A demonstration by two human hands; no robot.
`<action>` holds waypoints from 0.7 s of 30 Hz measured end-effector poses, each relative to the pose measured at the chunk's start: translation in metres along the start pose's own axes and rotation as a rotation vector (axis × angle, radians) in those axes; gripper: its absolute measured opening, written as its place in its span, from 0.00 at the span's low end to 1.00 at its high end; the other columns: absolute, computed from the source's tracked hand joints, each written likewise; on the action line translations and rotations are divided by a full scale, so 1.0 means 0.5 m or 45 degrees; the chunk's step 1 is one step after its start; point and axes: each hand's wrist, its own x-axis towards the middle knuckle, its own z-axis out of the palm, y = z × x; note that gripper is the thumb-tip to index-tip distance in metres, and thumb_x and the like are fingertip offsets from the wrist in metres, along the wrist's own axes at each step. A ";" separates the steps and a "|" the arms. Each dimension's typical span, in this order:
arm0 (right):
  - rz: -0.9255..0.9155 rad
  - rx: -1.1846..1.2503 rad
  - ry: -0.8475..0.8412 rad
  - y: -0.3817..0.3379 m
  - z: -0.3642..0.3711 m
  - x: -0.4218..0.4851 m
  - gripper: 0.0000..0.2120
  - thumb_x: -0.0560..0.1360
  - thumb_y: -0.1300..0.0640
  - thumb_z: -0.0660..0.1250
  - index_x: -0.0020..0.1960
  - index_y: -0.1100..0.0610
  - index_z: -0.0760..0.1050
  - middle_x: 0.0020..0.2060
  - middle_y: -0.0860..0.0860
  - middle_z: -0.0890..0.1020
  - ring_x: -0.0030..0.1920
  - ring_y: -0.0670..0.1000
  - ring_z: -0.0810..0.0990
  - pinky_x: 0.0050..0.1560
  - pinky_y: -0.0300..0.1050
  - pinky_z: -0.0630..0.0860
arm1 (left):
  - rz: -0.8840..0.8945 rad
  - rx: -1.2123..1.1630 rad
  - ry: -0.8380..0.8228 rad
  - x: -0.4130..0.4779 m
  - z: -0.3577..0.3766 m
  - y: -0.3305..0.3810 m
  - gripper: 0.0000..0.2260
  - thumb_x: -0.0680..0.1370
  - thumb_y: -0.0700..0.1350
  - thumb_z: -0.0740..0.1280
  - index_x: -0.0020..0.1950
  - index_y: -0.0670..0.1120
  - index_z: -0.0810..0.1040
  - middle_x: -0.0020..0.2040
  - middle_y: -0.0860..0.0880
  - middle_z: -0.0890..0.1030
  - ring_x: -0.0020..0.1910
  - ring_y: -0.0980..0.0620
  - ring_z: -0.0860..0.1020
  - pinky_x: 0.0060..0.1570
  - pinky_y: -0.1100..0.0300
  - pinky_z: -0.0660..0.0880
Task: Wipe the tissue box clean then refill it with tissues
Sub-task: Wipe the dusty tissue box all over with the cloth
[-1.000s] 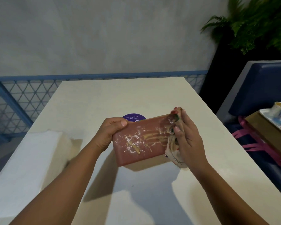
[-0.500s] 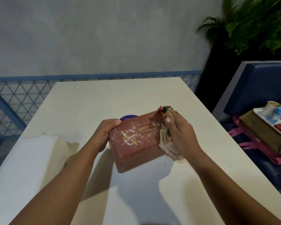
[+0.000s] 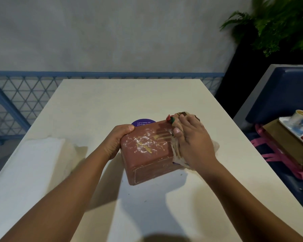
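A reddish-brown tissue box (image 3: 147, 154) stands on the white table (image 3: 129, 102), its top smeared with white powder and yellow streaks. My left hand (image 3: 116, 141) grips the box's left end, thumb on the top edge. My right hand (image 3: 191, 142) lies flat on a patterned cloth (image 3: 176, 151) and presses it against the box's right end. Part of the cloth is hidden under the hand. A thick stack of white tissues (image 3: 30, 165) lies at the table's left edge.
A purple round sticker (image 3: 143, 122) lies on the table behind the box. To the right a blue seat (image 3: 278, 95) holds a brown box (image 3: 287, 140), a tray with a cup (image 3: 299, 116) and pink straps. A blue lattice railing (image 3: 16, 102) runs behind, a plant at the far right.
The box has come down from a tilted hold to rest on the table. My right hand with the cloth has shifted over the box's right end, wiping there.
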 end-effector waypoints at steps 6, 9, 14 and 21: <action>-0.144 0.025 0.016 0.004 -0.009 -0.044 0.24 0.78 0.46 0.49 0.67 0.54 0.72 0.67 0.50 0.73 0.71 0.50 0.65 0.71 0.43 0.54 | -0.016 -0.035 -0.002 -0.005 0.005 0.003 0.20 0.58 0.58 0.65 0.38 0.43 0.76 0.28 0.52 0.79 0.28 0.57 0.77 0.32 0.66 0.74; 0.102 0.170 0.012 0.018 -0.031 -0.033 0.19 0.82 0.49 0.51 0.69 0.52 0.68 0.71 0.49 0.68 0.73 0.48 0.60 0.70 0.37 0.53 | -0.025 -0.037 0.005 -0.005 0.006 0.005 0.21 0.58 0.59 0.65 0.39 0.43 0.76 0.29 0.52 0.79 0.29 0.56 0.77 0.33 0.65 0.74; 0.057 -0.052 0.001 -0.018 -0.009 -0.015 0.22 0.80 0.50 0.49 0.68 0.57 0.71 0.69 0.55 0.70 0.73 0.56 0.61 0.72 0.50 0.53 | -0.041 -0.040 0.007 -0.006 0.004 0.003 0.20 0.58 0.58 0.66 0.39 0.44 0.77 0.31 0.50 0.80 0.31 0.54 0.77 0.37 0.60 0.74; -0.187 0.016 -0.066 -0.047 0.005 -0.046 0.25 0.76 0.48 0.49 0.65 0.58 0.74 0.64 0.54 0.76 0.69 0.54 0.70 0.69 0.49 0.59 | -0.037 -0.040 0.047 -0.009 0.007 0.003 0.13 0.65 0.53 0.64 0.38 0.43 0.77 0.28 0.52 0.79 0.28 0.56 0.77 0.38 0.59 0.72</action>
